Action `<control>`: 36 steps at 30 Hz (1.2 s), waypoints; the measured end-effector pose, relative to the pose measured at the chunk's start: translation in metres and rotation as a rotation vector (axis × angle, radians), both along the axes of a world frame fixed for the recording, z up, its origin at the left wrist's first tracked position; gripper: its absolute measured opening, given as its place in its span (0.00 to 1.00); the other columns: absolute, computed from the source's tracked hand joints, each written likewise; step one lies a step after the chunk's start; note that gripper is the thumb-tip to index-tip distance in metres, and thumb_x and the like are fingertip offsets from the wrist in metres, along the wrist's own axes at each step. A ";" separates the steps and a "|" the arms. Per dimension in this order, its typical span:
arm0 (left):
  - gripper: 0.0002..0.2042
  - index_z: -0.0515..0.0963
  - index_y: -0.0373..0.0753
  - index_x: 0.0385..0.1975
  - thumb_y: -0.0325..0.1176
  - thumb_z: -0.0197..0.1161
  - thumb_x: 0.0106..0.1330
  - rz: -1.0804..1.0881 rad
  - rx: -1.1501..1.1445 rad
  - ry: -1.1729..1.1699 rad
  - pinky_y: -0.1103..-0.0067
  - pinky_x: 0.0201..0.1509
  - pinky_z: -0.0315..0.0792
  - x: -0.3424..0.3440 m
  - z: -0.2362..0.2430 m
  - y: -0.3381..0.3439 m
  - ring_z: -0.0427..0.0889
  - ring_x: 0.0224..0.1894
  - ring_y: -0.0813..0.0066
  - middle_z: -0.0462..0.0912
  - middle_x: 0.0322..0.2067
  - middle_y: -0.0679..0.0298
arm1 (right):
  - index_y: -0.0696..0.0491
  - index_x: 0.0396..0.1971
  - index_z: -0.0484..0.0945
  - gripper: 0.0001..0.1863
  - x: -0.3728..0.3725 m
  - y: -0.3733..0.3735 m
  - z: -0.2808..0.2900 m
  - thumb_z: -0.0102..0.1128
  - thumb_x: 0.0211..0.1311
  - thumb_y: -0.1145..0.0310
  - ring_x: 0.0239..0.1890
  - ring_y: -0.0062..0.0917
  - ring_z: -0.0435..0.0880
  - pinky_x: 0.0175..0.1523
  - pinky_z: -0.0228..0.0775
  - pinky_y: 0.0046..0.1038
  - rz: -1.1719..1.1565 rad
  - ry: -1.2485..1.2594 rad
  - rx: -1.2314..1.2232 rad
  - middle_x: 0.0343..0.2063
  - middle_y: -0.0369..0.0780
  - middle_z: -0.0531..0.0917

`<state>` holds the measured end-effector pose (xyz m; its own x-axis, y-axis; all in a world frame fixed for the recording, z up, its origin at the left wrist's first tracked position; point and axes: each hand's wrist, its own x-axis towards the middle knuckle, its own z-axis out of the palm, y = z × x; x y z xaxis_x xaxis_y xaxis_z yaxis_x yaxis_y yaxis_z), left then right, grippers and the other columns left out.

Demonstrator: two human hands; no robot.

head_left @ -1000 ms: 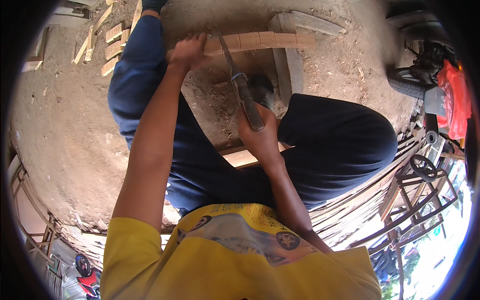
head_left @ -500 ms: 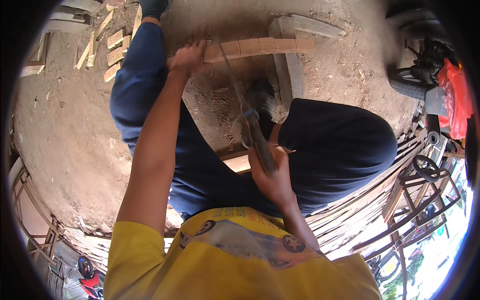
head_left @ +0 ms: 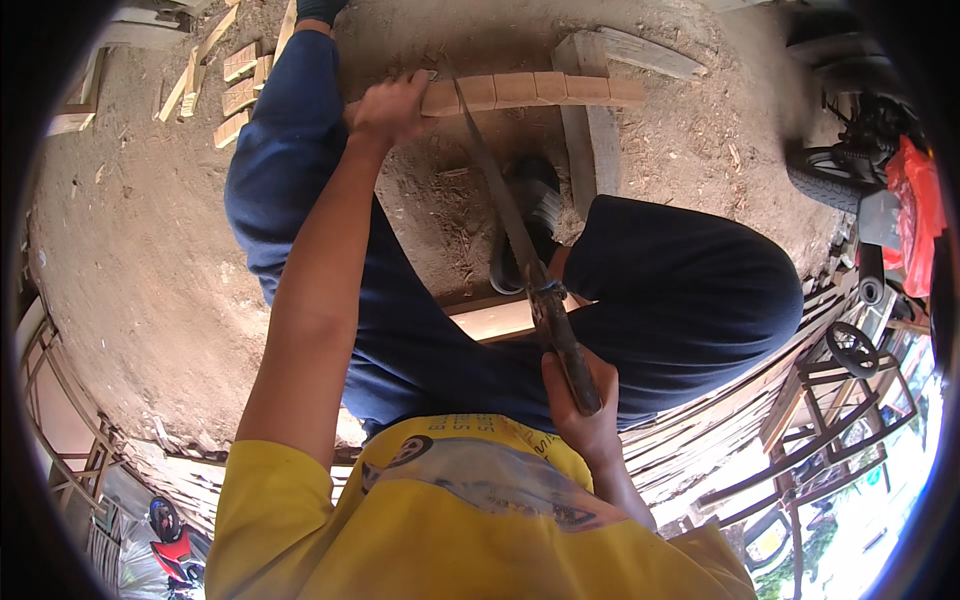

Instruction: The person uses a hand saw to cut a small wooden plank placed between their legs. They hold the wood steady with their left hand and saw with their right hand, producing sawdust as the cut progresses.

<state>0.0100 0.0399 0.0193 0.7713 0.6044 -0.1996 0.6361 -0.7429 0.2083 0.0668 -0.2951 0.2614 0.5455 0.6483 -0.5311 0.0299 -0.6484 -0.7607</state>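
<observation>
My right hand (head_left: pixel 583 405) is wrapped round the handle of a hand saw (head_left: pixel 508 195), close to my lap. The long blade slants away from me, and its far end crosses a slightly curved wooden strip (head_left: pixel 550 88) with several lines across its face. At the strip's left part my left hand (head_left: pixel 390 108) is closed on the wood, just left of the blade. Beneath the strip, towards its right end, lies a thick wooden beam (head_left: pixel 592 145). My dark shoe (head_left: pixel 535 200) rests on the ground beside that beam.
Several small cut wood blocks (head_left: pixel 238 97) lie on the dirt floor at far left, past my left leg. A loose plank (head_left: pixel 650 52) lies beyond the beam. To the right stand a wheel (head_left: pixel 825 175), a red plastic bag (head_left: pixel 915 185) and a wooden frame (head_left: pixel 815 430).
My right hand has drawn the saw back towards my body and slightly right, and more blade now shows on my side of the strip. My left hand keeps its grip on the wood.
</observation>
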 end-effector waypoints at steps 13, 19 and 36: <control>0.28 0.66 0.40 0.47 0.51 0.67 0.52 0.014 -0.031 0.027 0.62 0.50 0.73 0.001 0.003 0.000 0.77 0.50 0.52 0.77 0.47 0.53 | 0.62 0.28 0.75 0.08 0.007 0.017 -0.009 0.56 0.61 0.72 0.19 0.16 0.67 0.25 0.61 0.26 -0.017 0.083 0.043 0.14 0.40 0.73; 0.27 0.66 0.39 0.48 0.50 0.66 0.54 0.018 0.022 -0.002 0.63 0.50 0.74 -0.005 -0.007 0.000 0.78 0.49 0.53 0.77 0.46 0.52 | 0.60 0.26 0.75 0.08 0.006 0.065 -0.033 0.55 0.63 0.72 0.20 0.09 0.63 0.23 0.55 0.21 -0.006 0.077 0.149 0.15 0.30 0.69; 0.31 0.65 0.40 0.53 0.49 0.66 0.54 -0.010 -0.001 -0.017 0.64 0.51 0.73 -0.006 -0.011 0.003 0.78 0.49 0.53 0.78 0.46 0.52 | 0.62 0.30 0.76 0.05 0.009 0.040 -0.044 0.55 0.61 0.75 0.19 0.12 0.66 0.24 0.58 0.22 0.109 -0.094 0.191 0.14 0.32 0.69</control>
<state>0.0038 0.0433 0.0080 0.7807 0.5963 -0.1869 0.6248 -0.7493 0.2196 0.0759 -0.2554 0.2172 0.5083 0.7901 -0.3427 0.1687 -0.4816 -0.8600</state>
